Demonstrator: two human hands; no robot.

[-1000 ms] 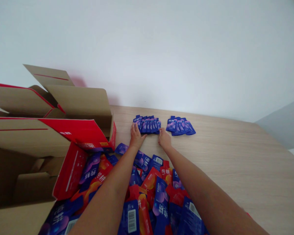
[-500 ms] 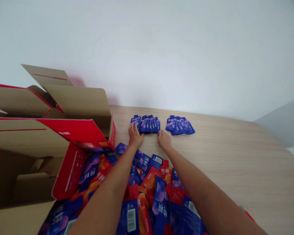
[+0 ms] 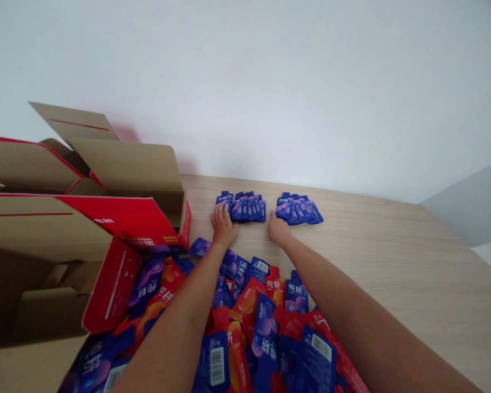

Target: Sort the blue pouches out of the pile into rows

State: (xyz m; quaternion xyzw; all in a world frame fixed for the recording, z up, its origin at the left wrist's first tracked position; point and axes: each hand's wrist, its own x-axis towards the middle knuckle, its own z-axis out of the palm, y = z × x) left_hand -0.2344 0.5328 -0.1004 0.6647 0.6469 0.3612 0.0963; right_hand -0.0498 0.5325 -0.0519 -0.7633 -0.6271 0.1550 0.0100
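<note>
My left hand (image 3: 224, 225) lies with spread fingers on the left end of a fanned row of blue pouches (image 3: 251, 208). The leftmost pouch of that row (image 3: 224, 198) is partly covered by the fingers. My right hand (image 3: 279, 227) is closed, its knuckles toward me, with a fingertip at the lower left corner of a second fanned group of blue pouches (image 3: 303, 209). Most of its fingers are hidden behind the hand, and I see nothing in them. Both groups lie flat on the wooden table (image 3: 384, 256), near the wall.
Under my forearms spreads a loose heap of blue pouches (image 3: 265, 338) and red pouches (image 3: 251, 297). Two open red cardboard boxes stand at the left, one farther back (image 3: 118, 215) and one nearer (image 3: 110, 295), flaps raised. The white wall (image 3: 311, 98) bounds the table's far side.
My right hand has moved right, from the right end of the left row to the left edge of the second group. My left hand stays at the left row, its fingers slightly more spread.
</note>
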